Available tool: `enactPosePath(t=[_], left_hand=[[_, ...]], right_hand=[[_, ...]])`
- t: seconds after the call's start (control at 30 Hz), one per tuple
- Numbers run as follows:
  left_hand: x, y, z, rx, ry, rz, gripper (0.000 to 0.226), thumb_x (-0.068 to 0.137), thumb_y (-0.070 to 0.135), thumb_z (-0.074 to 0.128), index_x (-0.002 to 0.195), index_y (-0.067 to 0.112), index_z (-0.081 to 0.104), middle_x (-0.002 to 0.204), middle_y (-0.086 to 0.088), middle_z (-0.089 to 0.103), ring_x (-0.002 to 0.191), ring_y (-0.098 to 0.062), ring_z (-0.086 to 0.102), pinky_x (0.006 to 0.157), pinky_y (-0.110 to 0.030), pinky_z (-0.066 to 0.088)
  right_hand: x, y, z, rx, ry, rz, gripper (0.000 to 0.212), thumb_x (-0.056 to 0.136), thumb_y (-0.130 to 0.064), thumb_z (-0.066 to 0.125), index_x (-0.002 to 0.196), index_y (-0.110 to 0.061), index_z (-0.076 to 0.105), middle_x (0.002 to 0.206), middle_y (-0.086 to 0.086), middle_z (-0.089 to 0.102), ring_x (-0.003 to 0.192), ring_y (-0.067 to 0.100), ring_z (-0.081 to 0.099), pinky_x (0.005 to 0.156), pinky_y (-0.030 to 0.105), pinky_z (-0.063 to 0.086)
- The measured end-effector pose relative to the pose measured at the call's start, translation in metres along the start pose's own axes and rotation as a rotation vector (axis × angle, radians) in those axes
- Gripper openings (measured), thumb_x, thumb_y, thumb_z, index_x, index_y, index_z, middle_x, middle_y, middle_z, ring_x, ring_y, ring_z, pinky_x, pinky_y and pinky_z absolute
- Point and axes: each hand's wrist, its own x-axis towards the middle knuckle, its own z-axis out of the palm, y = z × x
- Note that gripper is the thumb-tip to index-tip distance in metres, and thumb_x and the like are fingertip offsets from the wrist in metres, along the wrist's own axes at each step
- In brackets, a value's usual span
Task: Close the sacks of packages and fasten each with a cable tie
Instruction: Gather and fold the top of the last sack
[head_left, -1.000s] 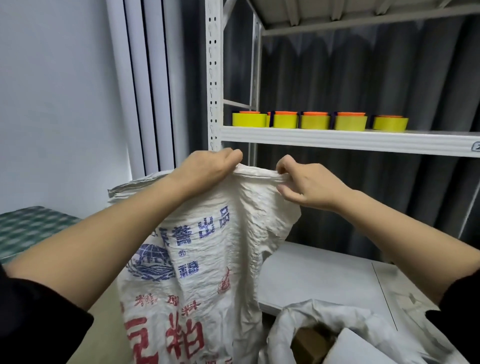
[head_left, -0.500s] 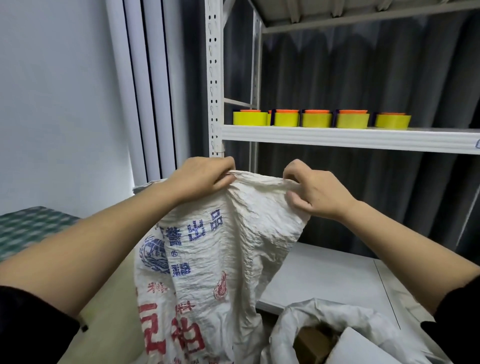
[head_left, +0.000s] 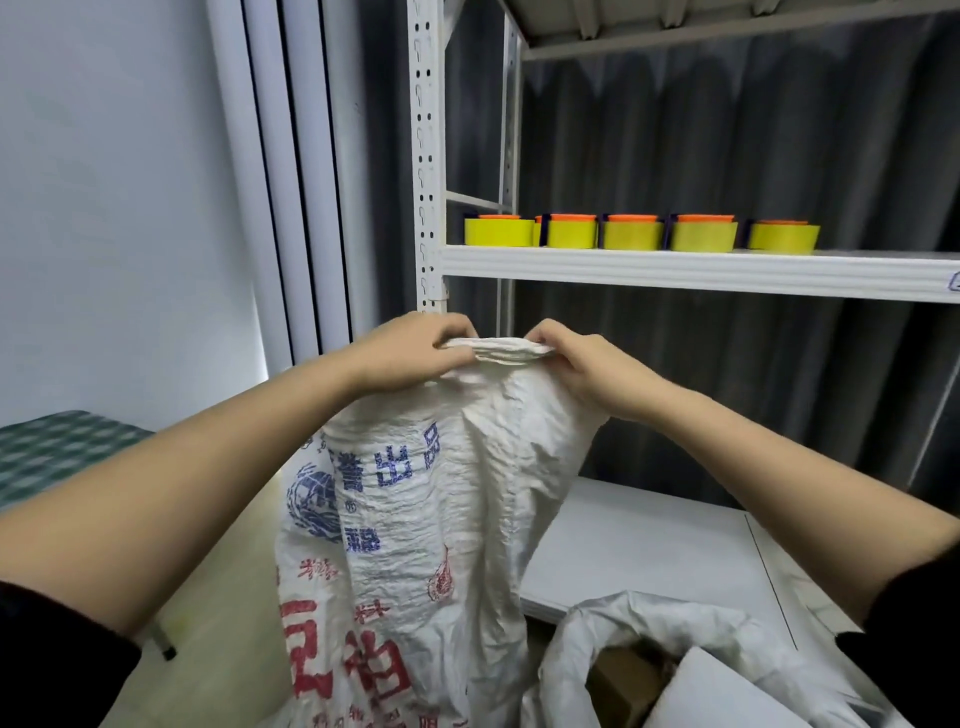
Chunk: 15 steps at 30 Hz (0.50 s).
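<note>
A white woven sack (head_left: 415, 519) with blue and red print stands upright in front of me. Its top edge is bunched into narrow folds between my hands. My left hand (head_left: 415, 353) grips the left end of the gathered mouth, fingers curled over it. My right hand (head_left: 587, 369) grips the right end the same way, a short span away. A second white sack (head_left: 649, 654) lies open at the lower right with a brown box and a white package showing inside. No cable tie is in view.
A white metal rack stands behind the sack, its shelf (head_left: 675, 270) carrying several yellow and orange tape rolls (head_left: 634, 236). A lower white shelf board (head_left: 649, 540) lies at the right. A green checked surface (head_left: 57, 447) sits at the left, beside a pale wall.
My hands have come closer together, gathering the sack's wide mouth into a tight bunch. The sack's top has narrowed and dropped slightly.
</note>
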Motion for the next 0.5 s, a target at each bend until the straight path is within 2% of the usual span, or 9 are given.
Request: enactPosePath(t=[0.1, 0.13, 0.2, 0.23, 0.3, 0.37, 0.4, 0.47, 0.5], left_hand=[[0.003, -0.003, 0.004, -0.198, -0.044, -0.034, 0.047, 0.088, 0.052, 0.036, 0.077, 0.010, 0.053, 0.077, 0.006, 0.052, 0.074, -0.010, 0.046, 0.074, -0.031, 0.039], [0.003, -0.004, 0.005, -0.190, -0.029, -0.023, 0.047, 0.090, 0.049, 0.038, 0.079, 0.007, 0.054, 0.077, 0.005, 0.052, 0.073, -0.011, 0.046, 0.074, -0.032, 0.040], [0.001, -0.005, 0.007, -0.123, 0.001, 0.014, 0.029, 0.094, 0.037, 0.045, 0.090, 0.013, 0.060, 0.085, 0.007, 0.062, 0.080, -0.012, 0.057, 0.080, -0.035, 0.046], [-0.001, -0.006, 0.008, -0.047, 0.033, 0.032, 0.021, 0.095, 0.034, 0.047, 0.096, 0.019, 0.061, 0.092, 0.007, 0.065, 0.087, -0.014, 0.059, 0.082, -0.036, 0.049], [-0.005, -0.007, 0.010, 0.279, 0.142, 0.117, 0.016, 0.096, 0.030, 0.047, 0.104, 0.022, 0.058, 0.099, 0.004, 0.065, 0.088, -0.021, 0.061, 0.074, -0.039, 0.050], [-0.006, -0.009, 0.015, 0.637, 0.302, 0.346, 0.012, 0.093, 0.017, 0.049, 0.103, 0.014, 0.057, 0.092, -0.005, 0.060, 0.069, -0.029, 0.060, 0.055, -0.041, 0.050], [-0.007, -0.009, 0.017, 0.752, 0.343, 0.448, 0.011, 0.090, 0.010, 0.050, 0.099, 0.010, 0.057, 0.085, -0.008, 0.056, 0.057, -0.030, 0.057, 0.044, -0.038, 0.047], [-0.007, -0.010, 0.019, 0.856, 0.404, 0.558, 0.013, 0.087, 0.006, 0.048, 0.093, 0.009, 0.059, 0.076, -0.007, 0.051, 0.047, -0.026, 0.051, 0.034, -0.030, 0.040], [-0.006, -0.009, 0.018, 0.847, 0.417, 0.561, 0.016, 0.087, 0.009, 0.044, 0.092, 0.010, 0.060, 0.076, -0.007, 0.053, 0.048, -0.025, 0.053, 0.035, -0.029, 0.038]], right_hand=[[-0.007, 0.003, 0.012, -0.423, 0.171, -0.086, 0.042, 0.094, -0.015, 0.042, 0.133, -0.030, 0.044, 0.123, -0.002, 0.055, 0.085, 0.027, 0.061, 0.072, 0.039, 0.049], [-0.010, 0.006, 0.015, -0.529, 0.197, -0.123, 0.046, 0.093, -0.015, 0.042, 0.137, -0.028, 0.043, 0.118, 0.001, 0.053, 0.074, 0.030, 0.059, 0.062, 0.038, 0.048], [-0.014, 0.011, 0.020, -0.570, 0.226, -0.164, 0.045, 0.092, -0.025, 0.036, 0.136, -0.025, 0.045, 0.108, 0.003, 0.051, 0.062, 0.030, 0.055, 0.049, 0.033, 0.040], [-0.016, 0.012, 0.021, -0.527, 0.229, -0.168, 0.047, 0.091, -0.034, 0.030, 0.135, -0.026, 0.046, 0.108, 0.001, 0.051, 0.065, 0.026, 0.056, 0.050, 0.031, 0.038], [-0.014, 0.012, 0.019, -0.304, 0.159, -0.098, 0.049, 0.093, -0.047, 0.023, 0.130, -0.031, 0.049, 0.114, -0.009, 0.052, 0.086, 0.014, 0.058, 0.066, 0.032, 0.042], [-0.006, 0.007, 0.013, 0.056, -0.001, 0.010, 0.043, 0.099, -0.049, 0.026, 0.120, -0.028, 0.057, 0.119, -0.013, 0.056, 0.108, 0.007, 0.053, 0.091, 0.030, 0.042], [-0.001, 0.005, 0.011, 0.200, -0.064, 0.037, 0.040, 0.101, -0.047, 0.029, 0.118, -0.026, 0.058, 0.120, -0.013, 0.057, 0.115, 0.007, 0.051, 0.099, 0.027, 0.038], [0.006, 0.000, 0.009, 0.293, -0.166, 0.030, 0.029, 0.102, -0.043, 0.037, 0.118, -0.031, 0.058, 0.120, -0.016, 0.058, 0.115, 0.001, 0.051, 0.100, 0.022, 0.036], [0.006, -0.001, 0.010, 0.259, -0.190, 0.005, 0.023, 0.101, -0.041, 0.041, 0.113, -0.033, 0.059, 0.113, -0.017, 0.060, 0.106, -0.002, 0.053, 0.094, 0.022, 0.039]])
